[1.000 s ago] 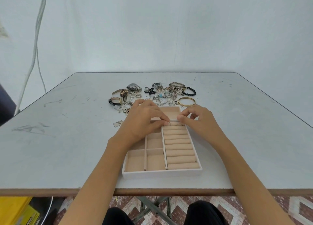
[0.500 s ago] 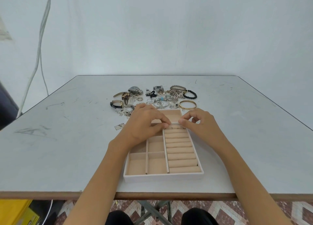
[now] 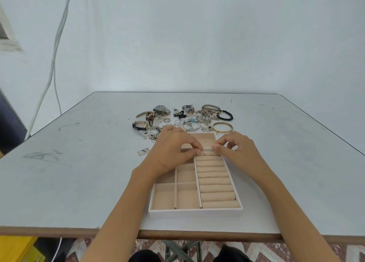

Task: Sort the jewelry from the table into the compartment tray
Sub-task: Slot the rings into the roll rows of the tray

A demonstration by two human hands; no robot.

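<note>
The beige compartment tray (image 3: 195, 212) lies in front of me, with square cells on the left and ring rolls (image 3: 215, 184) on the right. Both hands work at the far end of the rolls. My left hand (image 3: 173, 151) has curled fingers and pinches a thin ring (image 3: 203, 154) seated in the farthest slot. My right hand (image 3: 239, 151), also curled, holds its thumb and forefinger on a second thin ring (image 3: 214, 154) in the same slot. The jewelry pile (image 3: 189, 119) lies on the table just beyond the tray.
The pile holds watches (image 3: 161, 108), a black bead bracelet (image 3: 226, 114), a gold bangle (image 3: 222, 127), chains and loose rings. A small metal tag (image 3: 143, 151) lies left of my left hand. The grey table (image 3: 79, 173) ends at a wall behind; cables hang at left.
Both hands stay at the far end of the ring rolls with only small finger movements. The two rings now show between the fingertips. My view has tilted slightly.
</note>
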